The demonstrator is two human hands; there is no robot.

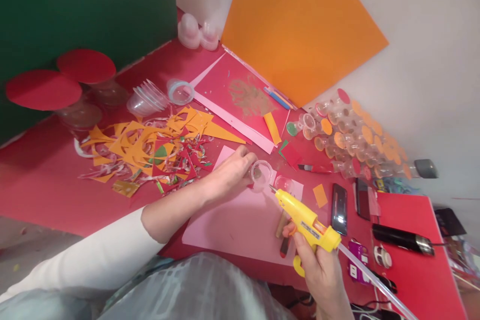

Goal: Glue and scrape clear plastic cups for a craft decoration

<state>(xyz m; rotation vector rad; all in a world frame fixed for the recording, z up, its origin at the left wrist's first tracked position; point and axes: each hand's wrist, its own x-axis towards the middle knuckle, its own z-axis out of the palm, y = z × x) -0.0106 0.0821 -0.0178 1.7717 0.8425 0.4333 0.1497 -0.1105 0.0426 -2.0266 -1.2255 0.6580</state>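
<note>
My right hand (320,270) is wrapped round the handle of a yellow hot glue gun (307,217), with a long clear glue stick (375,280) sticking out of its back. The gun's metal tip is close to the rim of a clear plastic cup (261,175). My left hand (238,167) has its fingers closed on the cup's left side; the fingertips are partly hidden. Just right of that cup lies another clear round piece (284,185). Both are over a pink sheet (225,225) on the red table.
Orange and red scraps (146,140) pile up at left, near stacked clear cups (148,97). Many small cups with coloured discs (348,135) stand at right, by a brush (318,167) and a phone (338,210). A large orange sheet (300,25) leans on the wall.
</note>
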